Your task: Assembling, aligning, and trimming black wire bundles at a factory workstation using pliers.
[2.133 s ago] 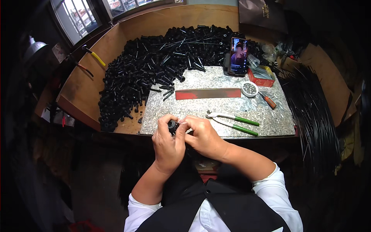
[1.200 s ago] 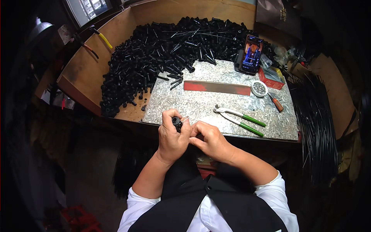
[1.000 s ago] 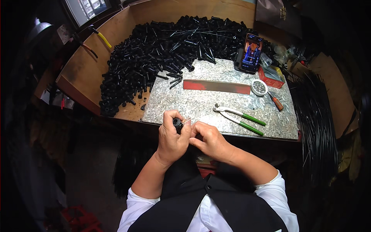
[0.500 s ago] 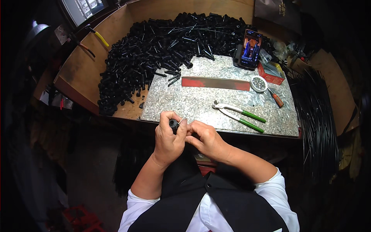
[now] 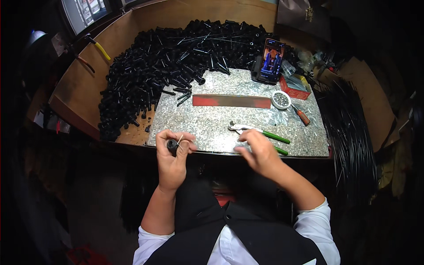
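Note:
In my left hand (image 5: 170, 165), fingers curled, sits a black cylindrical part (image 5: 172, 145) with its round end upward. A thin pale wire (image 5: 179, 140) sticks up beside my thumb; where its lower end goes is hidden. My right hand (image 5: 265, 157) holds nothing, thumb and fingers apart, over the near side of the end-cutting pincers (image 5: 277, 137). These have metal jaws and green handles, and lie on a speckled stone slab (image 5: 203, 128). The hand covers part of the lower handle; whether it touches it I cannot tell.
A heap of black tubular parts (image 5: 145, 75) fills the back left, inside a wooden rim (image 5: 75, 95). On the slab lie a red-and-brown bar (image 5: 232, 101), a white dish of small metal pieces (image 5: 281, 100), a screwdriver (image 5: 302, 117), a red box (image 5: 295, 88) and a propped phone (image 5: 271, 62). Black rods (image 5: 351, 137) hang right.
My right hand has left the black part, opened and moved right to the pincers. My left hand keeps the part and wire. The whole view has shifted somewhat.

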The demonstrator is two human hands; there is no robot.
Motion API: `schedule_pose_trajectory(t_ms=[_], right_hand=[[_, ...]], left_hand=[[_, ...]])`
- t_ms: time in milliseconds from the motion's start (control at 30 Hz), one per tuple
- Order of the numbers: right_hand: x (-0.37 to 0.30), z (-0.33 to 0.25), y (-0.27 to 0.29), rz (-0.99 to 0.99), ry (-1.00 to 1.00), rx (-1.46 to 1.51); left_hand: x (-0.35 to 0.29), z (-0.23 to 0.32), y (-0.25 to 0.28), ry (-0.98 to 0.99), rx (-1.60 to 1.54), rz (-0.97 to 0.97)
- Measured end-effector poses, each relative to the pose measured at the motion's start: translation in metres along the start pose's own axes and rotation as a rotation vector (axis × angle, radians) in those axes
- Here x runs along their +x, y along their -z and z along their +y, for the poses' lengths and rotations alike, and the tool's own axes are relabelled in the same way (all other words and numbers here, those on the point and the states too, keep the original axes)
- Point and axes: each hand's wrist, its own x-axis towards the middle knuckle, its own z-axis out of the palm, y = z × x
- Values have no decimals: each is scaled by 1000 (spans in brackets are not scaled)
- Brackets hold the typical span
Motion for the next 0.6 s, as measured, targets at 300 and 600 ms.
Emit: schedule_pose_trajectory(t_ms=[300, 600], right_hand=[[-19, 49, 19, -141, -146, -484], [-24, 58, 13, -165, -32, -546]], left_hand=[[0, -9, -1, 50, 36, -106], [-4, -6, -11, 30, 46, -194]])
